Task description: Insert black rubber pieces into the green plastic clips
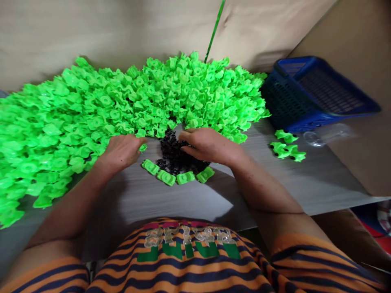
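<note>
My left hand point(126, 151) is closed, its thumb and fingers pinching a small bright green plastic piece point(143, 148) at the edge of the big green heap. Over a pile of tiny black plastic parts point(171, 152) is my right hand point(206, 142), fingers curled and tips down among the parts. Whatever its fingertips grip is too small to make out. Along the near side of the black pile lies a curved row of several green plastic pieces point(166, 177), set apart from the heap.
A wide heap of green plastic pieces point(122, 97) covers the back and left of the grey table point(146, 207). At the right stand a blue plastic basket point(290, 97) and a clear plastic container point(326, 135). Before them lie several green pieces with black spots point(285, 150).
</note>
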Action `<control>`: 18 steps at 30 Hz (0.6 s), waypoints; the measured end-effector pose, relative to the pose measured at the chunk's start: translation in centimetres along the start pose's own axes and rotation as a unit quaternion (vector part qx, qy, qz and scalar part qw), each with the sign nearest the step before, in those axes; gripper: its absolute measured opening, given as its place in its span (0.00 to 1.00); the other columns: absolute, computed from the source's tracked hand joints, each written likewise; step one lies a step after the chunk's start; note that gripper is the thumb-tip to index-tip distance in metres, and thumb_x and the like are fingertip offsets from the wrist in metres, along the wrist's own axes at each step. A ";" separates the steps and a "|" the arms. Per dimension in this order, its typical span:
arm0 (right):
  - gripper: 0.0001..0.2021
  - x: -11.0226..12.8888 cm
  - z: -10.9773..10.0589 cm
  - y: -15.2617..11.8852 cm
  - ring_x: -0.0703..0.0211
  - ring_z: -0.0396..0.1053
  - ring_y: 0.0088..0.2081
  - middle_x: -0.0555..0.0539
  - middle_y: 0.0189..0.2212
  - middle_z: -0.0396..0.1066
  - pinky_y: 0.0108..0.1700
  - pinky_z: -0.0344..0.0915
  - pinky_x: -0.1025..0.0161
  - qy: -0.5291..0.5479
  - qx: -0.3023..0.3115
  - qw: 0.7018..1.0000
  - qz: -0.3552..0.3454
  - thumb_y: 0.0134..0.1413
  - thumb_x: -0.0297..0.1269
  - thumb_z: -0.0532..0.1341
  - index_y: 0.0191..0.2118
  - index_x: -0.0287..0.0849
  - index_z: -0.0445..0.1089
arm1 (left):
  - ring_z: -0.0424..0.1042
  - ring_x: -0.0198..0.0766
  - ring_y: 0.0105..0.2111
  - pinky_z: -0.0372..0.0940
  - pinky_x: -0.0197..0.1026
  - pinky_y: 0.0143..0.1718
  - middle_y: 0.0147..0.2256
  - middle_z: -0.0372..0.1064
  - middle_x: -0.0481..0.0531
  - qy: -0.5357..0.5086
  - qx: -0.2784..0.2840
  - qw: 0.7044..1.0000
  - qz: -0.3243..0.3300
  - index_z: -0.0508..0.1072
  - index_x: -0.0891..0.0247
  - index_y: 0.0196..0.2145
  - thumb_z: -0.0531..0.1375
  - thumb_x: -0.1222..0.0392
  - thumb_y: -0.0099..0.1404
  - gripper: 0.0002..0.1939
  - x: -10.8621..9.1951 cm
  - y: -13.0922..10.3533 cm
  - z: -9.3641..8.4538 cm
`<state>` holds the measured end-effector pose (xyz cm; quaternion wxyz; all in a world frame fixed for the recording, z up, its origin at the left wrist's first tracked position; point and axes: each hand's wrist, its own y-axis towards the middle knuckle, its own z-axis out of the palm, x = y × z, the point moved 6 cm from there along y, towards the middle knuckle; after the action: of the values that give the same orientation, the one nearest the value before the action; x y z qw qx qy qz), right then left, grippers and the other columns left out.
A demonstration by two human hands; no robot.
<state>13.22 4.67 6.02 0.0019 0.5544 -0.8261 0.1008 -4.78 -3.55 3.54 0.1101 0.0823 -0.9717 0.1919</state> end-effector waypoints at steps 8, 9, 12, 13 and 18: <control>0.12 5.1 1.3 5.1 0.51 0.74 0.44 0.36 0.47 0.79 0.40 0.57 0.60 0.004 -0.012 0.994 -0.106 0.71 0.27 0.55 0.52 0.36 0.75 | 0.81 0.58 0.52 0.71 0.49 0.46 0.47 0.83 0.61 -0.025 -0.043 0.997 -0.053 0.78 0.60 0.58 0.53 0.51 0.75 0.22 2.5 -1.8 -0.3; 0.12 5.5 1.8 6.1 0.51 0.74 0.45 0.36 0.47 0.79 0.40 0.58 0.60 0.000 -0.007 0.994 -0.113 0.71 0.27 0.56 0.52 0.36 0.75 | 0.81 0.59 0.51 0.71 0.49 0.45 0.46 0.83 0.62 -0.025 -0.029 0.997 -0.064 0.80 0.59 0.55 0.54 0.50 0.75 0.21 2.7 -1.9 0.3; 0.13 6.3 3.2 8.7 0.49 0.75 0.46 0.35 0.50 0.79 0.40 0.62 0.59 -0.024 0.000 0.993 -0.115 0.72 0.28 0.56 0.55 0.36 0.74 | 0.81 0.63 0.50 0.71 0.51 0.43 0.47 0.83 0.66 -0.033 -0.028 0.994 -0.096 0.82 0.60 0.52 0.53 0.46 0.75 0.23 2.8 -1.8 1.9; 0.13 6.6 3.7 9.3 0.48 0.76 0.47 0.34 0.50 0.79 0.41 0.63 0.59 -0.036 -0.001 0.993 -0.116 0.73 0.28 0.55 0.55 0.36 0.74 | 0.81 0.64 0.50 0.72 0.52 0.42 0.47 0.83 0.67 -0.036 -0.035 0.994 -0.099 0.83 0.60 0.52 0.53 0.46 0.75 0.24 2.6 -1.7 2.1; 0.15 7.3 4.6 10.7 0.45 0.77 0.50 0.34 0.48 0.79 0.43 0.67 0.56 -0.070 0.006 0.990 -0.126 0.75 0.28 0.52 0.54 0.36 0.76 | 0.82 0.64 0.50 0.73 0.53 0.43 0.47 0.83 0.70 -0.035 -0.034 0.995 -0.087 0.84 0.63 0.50 0.51 0.51 0.75 0.24 1.4 -1.1 2.1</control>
<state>1.11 1.15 0.63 -0.0462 0.6600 -0.7469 0.0658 -6.26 -5.55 2.38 0.0954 0.1692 -0.9701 0.1457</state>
